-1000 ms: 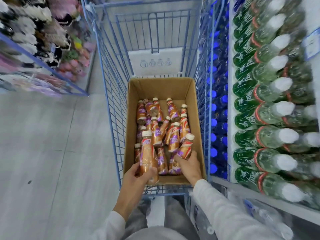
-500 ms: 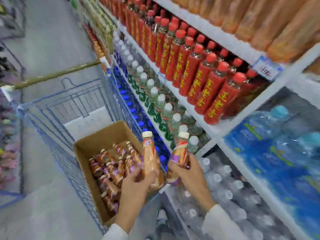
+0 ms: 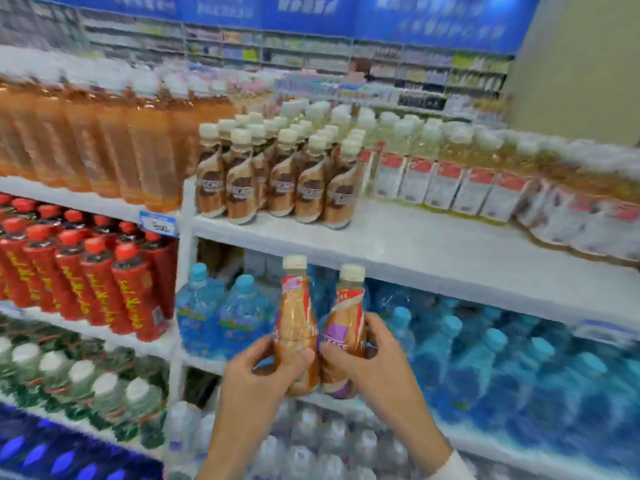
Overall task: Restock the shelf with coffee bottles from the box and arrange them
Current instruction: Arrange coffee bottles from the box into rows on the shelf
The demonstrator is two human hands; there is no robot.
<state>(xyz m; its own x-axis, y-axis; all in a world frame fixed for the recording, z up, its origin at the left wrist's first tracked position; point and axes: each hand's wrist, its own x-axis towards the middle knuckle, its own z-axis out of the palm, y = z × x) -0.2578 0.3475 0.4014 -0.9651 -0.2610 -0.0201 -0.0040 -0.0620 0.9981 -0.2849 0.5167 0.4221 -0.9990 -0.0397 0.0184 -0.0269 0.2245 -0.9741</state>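
Observation:
My left hand grips an upright coffee bottle with a cream cap and an orange-brown label. Touching it on the right is a second coffee bottle, held by my right hand. Both bottles hang in front of and just below the white shelf. On that shelf, up and to the left, stands a block of several brown coffee bottles with cream caps. The box is out of view.
White-labelled pale drink bottles fill the shelf's right side, with bare shelf in front of them. Orange drinks and red bottles stand to the left. Blue water bottles sit under the shelf, clear ones lower down.
Both hands lifted their bottles out of the box in the cart. My view swung from the cart up to the shelf, and the bottles now sit upright before it.

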